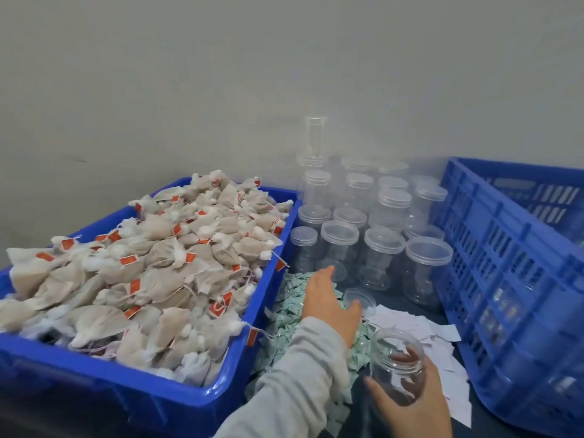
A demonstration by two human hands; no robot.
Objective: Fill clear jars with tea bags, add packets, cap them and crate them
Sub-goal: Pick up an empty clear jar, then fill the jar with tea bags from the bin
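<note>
An uncapped clear jar [396, 368] is gripped by the right hand [410, 403] at lower right; the left hand [328, 303] is laid flat, fingers [322, 275] extended, on green packets [289, 311].

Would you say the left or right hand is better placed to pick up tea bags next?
Probably the left hand: it is open beside the tea bag bin, while the right hand holds the empty jar.

Dark work surface [410, 306] against a wall

On it sit a blue tub [151, 387] heaped with tea bags, capped clear jars [379, 248], a pale green packet pile [284, 314], white slips [420, 327] and a slotted blue crate [505, 279].
</note>
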